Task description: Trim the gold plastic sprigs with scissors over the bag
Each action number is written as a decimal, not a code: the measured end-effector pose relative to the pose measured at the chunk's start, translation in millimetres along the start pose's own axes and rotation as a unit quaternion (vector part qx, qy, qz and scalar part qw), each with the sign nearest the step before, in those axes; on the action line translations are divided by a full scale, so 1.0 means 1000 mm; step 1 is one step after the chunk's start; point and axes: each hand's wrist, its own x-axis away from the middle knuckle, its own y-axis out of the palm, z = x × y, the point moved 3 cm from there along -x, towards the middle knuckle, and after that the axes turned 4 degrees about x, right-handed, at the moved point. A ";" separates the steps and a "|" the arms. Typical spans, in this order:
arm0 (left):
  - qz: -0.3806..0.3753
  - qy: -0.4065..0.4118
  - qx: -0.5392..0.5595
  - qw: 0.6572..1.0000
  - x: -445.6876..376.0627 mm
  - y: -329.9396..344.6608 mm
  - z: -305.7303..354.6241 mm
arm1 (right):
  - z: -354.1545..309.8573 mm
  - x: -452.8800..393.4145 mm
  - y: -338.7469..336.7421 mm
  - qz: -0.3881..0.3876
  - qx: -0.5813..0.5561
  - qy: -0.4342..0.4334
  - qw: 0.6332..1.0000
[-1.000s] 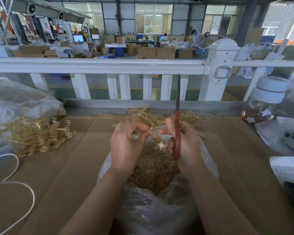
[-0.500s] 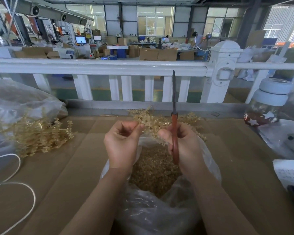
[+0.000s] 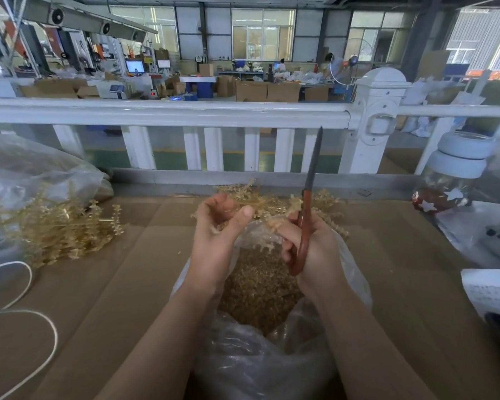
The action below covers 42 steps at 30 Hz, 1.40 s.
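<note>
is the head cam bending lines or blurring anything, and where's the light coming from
Head view: wide-angle bowing curves the white railing; daylight comes from the far windows, no harsh glare; the left hand, right hand and scissors are fairly sharp; the jar at the edge looks soft.

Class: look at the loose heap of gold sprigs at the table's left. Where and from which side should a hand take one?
Pinch one projecting main stem of the gold sprig heap, coming from the right: the stems poke out that way, clear of the tangled branches.
</note>
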 end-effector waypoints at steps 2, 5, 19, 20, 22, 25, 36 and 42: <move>-0.058 -0.045 0.019 0.997 -0.002 0.001 -0.005 | 0.000 -0.001 0.000 0.008 -0.029 0.014 0.999; -0.140 -0.036 -0.008 0.989 -0.003 0.005 -0.007 | -0.001 0.000 -0.002 0.003 -0.015 0.000 1.000; 0.040 0.028 0.036 0.998 -0.001 0.000 -0.003 | -0.002 0.007 0.007 0.000 0.069 -0.067 0.995; 0.050 0.043 0.003 0.998 -0.001 0.000 -0.003 | -0.003 0.008 0.008 0.021 0.098 -0.075 0.992; 0.067 0.071 -0.066 0.993 0.000 -0.001 -0.004 | -0.004 0.008 0.008 0.054 0.135 -0.088 0.985; 0.070 0.084 -0.102 0.989 0.002 -0.001 -0.005 | -0.005 0.009 0.009 0.038 0.132 -0.090 0.986; -0.052 0.014 0.039 0.998 -0.001 0.004 -0.009 | -0.005 0.010 0.012 0.010 0.093 -0.065 0.994; -0.096 -0.018 0.045 0.994 -0.002 0.005 -0.007 | -0.008 0.010 0.009 0.003 0.057 -0.068 0.996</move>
